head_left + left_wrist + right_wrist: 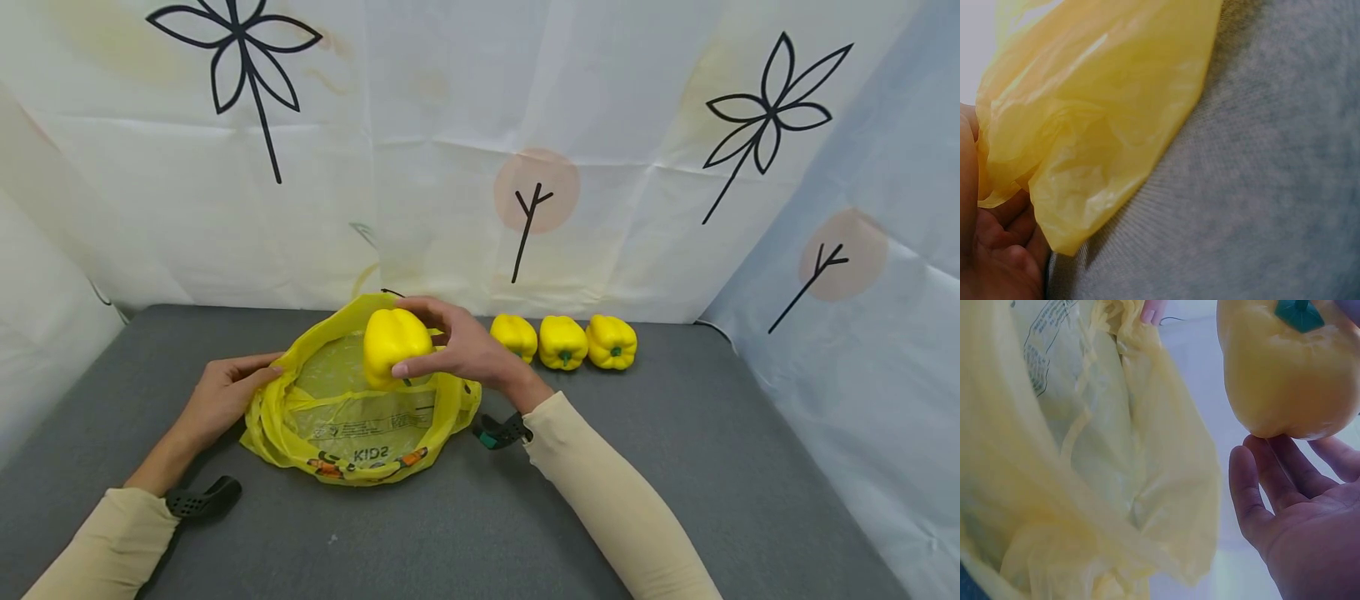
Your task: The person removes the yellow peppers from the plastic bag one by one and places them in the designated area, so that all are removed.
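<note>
A yellow plastic bag (360, 477) with printed lettering lies with its mouth spread wide. My left hand (225, 398) pinches the left side of its rim; in the left wrist view the thin yellow film (1104, 125) hangs from between thumb and fingers. Above the bag's mouth, my right hand (472, 346) holds a yellow bell pepper (395, 343) between thumb and fingers. The right wrist view gives the pepper (1285, 375) with its green stem, beside the open bag (1166, 462). No pepper shows inside the visible part of the bag.
Three more yellow bell peppers stand in a row at the table's back edge: a left one (514, 335), a middle one (563, 342) and a right one (611, 342). Grey cloth covers the table (712, 450). A white printed curtain (450, 167) hangs behind.
</note>
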{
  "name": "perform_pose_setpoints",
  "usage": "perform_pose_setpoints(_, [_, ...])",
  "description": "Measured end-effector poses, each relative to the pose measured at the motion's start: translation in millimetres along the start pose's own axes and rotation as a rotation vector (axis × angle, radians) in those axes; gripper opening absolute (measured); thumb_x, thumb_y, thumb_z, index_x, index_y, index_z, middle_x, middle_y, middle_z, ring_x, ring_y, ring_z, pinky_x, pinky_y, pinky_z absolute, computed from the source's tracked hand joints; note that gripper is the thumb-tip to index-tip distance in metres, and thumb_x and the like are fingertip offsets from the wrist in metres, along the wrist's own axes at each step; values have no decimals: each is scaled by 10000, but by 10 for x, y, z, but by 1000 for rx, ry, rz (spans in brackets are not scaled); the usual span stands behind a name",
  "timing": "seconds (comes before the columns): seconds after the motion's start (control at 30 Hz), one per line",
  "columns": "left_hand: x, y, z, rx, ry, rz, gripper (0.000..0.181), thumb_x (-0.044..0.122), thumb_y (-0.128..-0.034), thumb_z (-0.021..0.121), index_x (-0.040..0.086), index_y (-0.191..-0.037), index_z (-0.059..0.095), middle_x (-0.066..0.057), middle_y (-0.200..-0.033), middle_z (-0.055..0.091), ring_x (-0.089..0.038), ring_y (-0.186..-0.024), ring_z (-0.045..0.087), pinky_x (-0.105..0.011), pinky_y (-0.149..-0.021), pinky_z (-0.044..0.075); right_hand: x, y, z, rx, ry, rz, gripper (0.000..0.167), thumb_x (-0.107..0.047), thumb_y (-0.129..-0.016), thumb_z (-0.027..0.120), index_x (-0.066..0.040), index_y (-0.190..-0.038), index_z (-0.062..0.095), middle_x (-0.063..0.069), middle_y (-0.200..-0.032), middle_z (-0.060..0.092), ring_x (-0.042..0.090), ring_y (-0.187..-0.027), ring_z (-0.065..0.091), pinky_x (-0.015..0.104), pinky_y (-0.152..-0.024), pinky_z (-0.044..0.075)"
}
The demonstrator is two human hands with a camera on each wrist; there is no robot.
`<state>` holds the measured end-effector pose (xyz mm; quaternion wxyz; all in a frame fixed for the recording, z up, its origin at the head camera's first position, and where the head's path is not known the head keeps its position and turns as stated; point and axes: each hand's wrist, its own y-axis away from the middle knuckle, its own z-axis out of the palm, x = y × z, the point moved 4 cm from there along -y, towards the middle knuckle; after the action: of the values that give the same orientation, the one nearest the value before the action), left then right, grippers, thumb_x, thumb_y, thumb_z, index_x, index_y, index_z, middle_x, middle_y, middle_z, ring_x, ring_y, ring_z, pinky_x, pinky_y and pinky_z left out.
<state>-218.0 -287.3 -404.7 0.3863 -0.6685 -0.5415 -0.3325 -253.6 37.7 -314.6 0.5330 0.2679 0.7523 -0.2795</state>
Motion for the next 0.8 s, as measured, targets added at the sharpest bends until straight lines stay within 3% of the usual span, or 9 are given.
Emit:
perform_pose_setpoints(0.27, [-7,0,3,-2,5,4,466,262,-1072,555,-74,-1395,570,130,-1189,619,51,-936,647,-188,-728,568,36,127,-85,16,-18,22,791,-140,-854,799,-106,-1543,412,31,-1418,512,239,-1233,542,434,-1007,493])
perform_pose_setpoints(0.5, [-9,5,2,-2,-2,2,470,274,-1073,554,-66,-1398,572,48,-1235,621,53,-942,645,-190,-730,568,63,235,-166,22,-10,17,808,-142,-863,801,-83,-1555,390,23,-1431,510,242,-1244,543,434,-1019,485])
perform_pose_setpoints(0.67, [-13,-1,5,2,-5,2,467,269,-1073,554,-67,-1397,572,39,-1234,623,52,-936,647,-190,-725,569,80,321,-242,56,-19,46,800,-151,-846,826,-140,-1537,423,4,-1440,508,234,-1255,550,438,-1021,491])
perform_pose_setpoints(0.8, [-13,0,5,7,-12,-3,465,269,-1072,554,-65,-1395,575,-37,-1260,626,48,-926,650,-194,-721,571,93,382,-296,73,-9,48,783,-157,-840,837,-158,-1519,446,12,-1435,513,236,-1258,550,454,-1031,481])
